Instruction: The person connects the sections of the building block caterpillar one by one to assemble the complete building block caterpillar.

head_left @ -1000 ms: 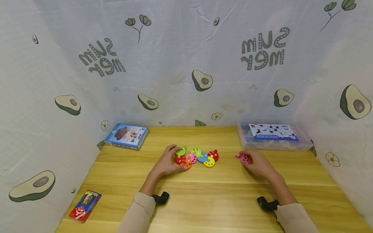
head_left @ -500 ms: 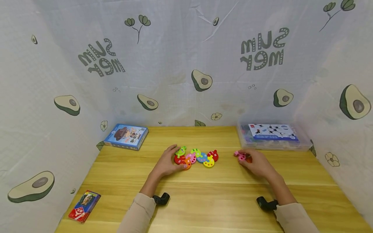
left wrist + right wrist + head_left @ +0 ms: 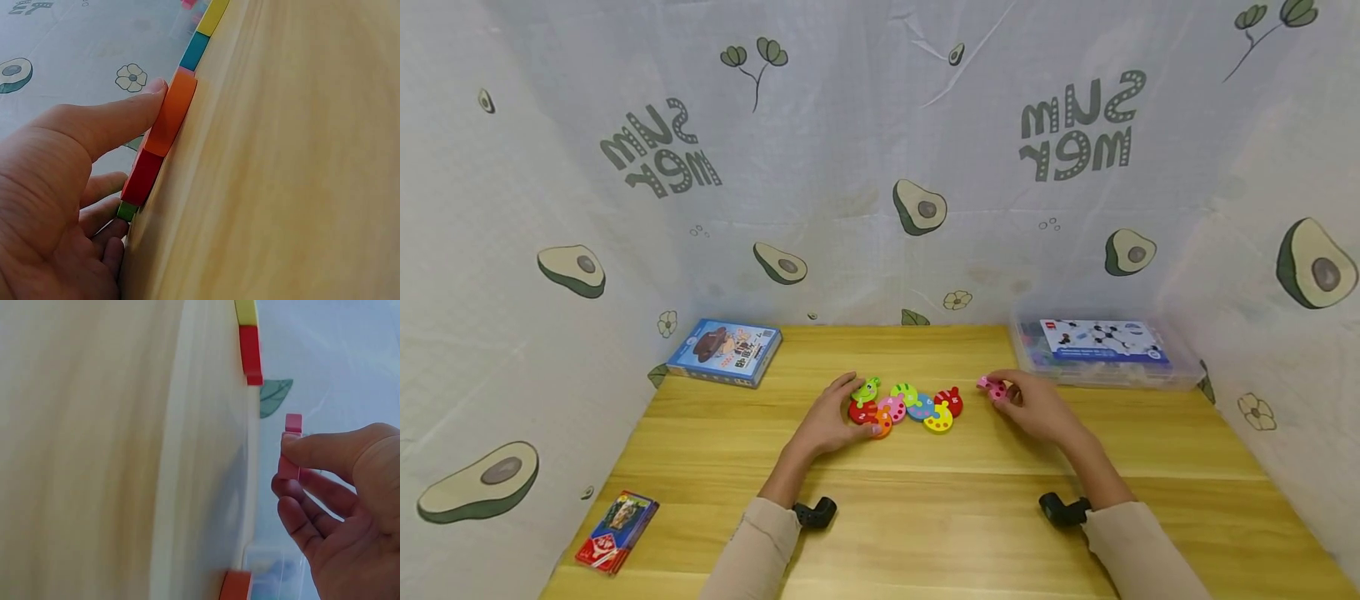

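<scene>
Joined round wooden pieces form a numbered caterpillar puzzle [image 3: 920, 406] on the table, with a smiling green head [image 3: 866, 391] at its left end and a red piece [image 3: 950, 402] marked 8 at its right. My left hand [image 3: 826, 423] spans the head end, thumb on the orange piece [image 3: 174, 112] and fingers by the green and red edges. To the right of the chain, my right hand [image 3: 1036, 407] pinches a pink puzzle piece [image 3: 289, 456] with dark dots, raised off the table. A separate orange piece [image 3: 235, 586] lies on the table, hidden behind the right hand in the head view.
A blue game box [image 3: 727, 351] lies at the back left, and a clear plastic case [image 3: 1030, 367] with a molecule-print label at the back right. Several cards [image 3: 618, 531] sit stacked near the left edge. A printed cloth [image 3: 850, 167] hangs behind the table.
My right hand has lifted the pink piece and carried it left, towards the red end of the caterpillar. The left hand has stayed at the head end.
</scene>
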`<act>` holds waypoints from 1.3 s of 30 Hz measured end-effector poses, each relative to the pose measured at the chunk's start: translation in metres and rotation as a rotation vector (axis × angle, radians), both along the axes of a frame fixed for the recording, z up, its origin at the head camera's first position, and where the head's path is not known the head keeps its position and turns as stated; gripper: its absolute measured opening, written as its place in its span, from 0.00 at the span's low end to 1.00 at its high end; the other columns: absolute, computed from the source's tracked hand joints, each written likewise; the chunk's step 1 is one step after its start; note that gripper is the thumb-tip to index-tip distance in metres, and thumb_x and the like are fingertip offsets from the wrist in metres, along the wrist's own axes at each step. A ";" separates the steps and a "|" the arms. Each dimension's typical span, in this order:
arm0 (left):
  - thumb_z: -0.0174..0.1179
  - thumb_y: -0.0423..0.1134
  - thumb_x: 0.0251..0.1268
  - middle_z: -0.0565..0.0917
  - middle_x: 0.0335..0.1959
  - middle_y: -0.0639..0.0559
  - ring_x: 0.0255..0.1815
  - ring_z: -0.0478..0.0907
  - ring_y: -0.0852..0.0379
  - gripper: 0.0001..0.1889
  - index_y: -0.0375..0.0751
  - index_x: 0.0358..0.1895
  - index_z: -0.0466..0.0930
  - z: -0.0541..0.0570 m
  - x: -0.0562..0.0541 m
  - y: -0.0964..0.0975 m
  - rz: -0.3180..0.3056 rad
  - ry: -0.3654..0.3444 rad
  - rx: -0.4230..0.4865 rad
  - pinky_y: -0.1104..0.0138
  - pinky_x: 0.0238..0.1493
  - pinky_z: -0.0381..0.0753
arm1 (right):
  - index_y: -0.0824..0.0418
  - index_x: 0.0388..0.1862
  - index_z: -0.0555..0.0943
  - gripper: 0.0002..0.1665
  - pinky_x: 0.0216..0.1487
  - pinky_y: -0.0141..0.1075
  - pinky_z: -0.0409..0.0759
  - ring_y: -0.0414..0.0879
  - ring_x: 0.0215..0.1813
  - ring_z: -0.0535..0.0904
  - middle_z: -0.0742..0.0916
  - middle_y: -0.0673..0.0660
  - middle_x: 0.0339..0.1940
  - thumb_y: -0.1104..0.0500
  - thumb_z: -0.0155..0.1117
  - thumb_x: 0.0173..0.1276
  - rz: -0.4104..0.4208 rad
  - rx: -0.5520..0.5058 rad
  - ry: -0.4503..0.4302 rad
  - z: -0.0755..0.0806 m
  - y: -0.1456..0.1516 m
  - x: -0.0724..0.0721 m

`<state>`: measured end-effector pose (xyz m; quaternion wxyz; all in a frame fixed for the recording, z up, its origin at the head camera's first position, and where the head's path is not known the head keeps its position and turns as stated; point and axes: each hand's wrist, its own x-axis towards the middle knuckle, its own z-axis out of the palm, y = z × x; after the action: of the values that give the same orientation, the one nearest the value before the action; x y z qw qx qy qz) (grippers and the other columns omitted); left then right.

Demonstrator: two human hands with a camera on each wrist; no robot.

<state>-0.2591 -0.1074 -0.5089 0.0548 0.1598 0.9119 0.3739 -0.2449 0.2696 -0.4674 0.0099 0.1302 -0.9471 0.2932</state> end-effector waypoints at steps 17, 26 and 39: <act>0.76 0.58 0.53 0.59 0.83 0.49 0.83 0.57 0.40 0.49 0.48 0.78 0.66 -0.002 0.001 -0.001 0.001 -0.003 0.017 0.41 0.78 0.63 | 0.59 0.66 0.80 0.23 0.47 0.40 0.81 0.50 0.44 0.77 0.85 0.58 0.48 0.65 0.65 0.73 0.071 0.008 -0.072 -0.002 -0.040 -0.021; 0.75 0.57 0.54 0.60 0.83 0.48 0.82 0.58 0.39 0.48 0.46 0.78 0.67 -0.002 0.000 0.000 -0.007 0.003 0.015 0.41 0.77 0.63 | 0.60 0.68 0.79 0.24 0.50 0.43 0.81 0.50 0.44 0.76 0.85 0.60 0.53 0.67 0.62 0.74 0.103 0.041 -0.089 -0.005 -0.043 -0.025; 0.76 0.56 0.53 0.60 0.83 0.47 0.82 0.57 0.39 0.48 0.46 0.78 0.67 -0.001 0.000 0.000 -0.012 0.002 0.020 0.41 0.78 0.63 | 0.62 0.65 0.80 0.22 0.58 0.51 0.82 0.51 0.47 0.77 0.85 0.61 0.58 0.68 0.62 0.73 0.101 0.065 -0.113 -0.005 -0.045 -0.024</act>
<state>-0.2593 -0.1073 -0.5103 0.0543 0.1662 0.9072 0.3826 -0.2687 0.2243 -0.4728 -0.0626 0.1611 -0.9475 0.2691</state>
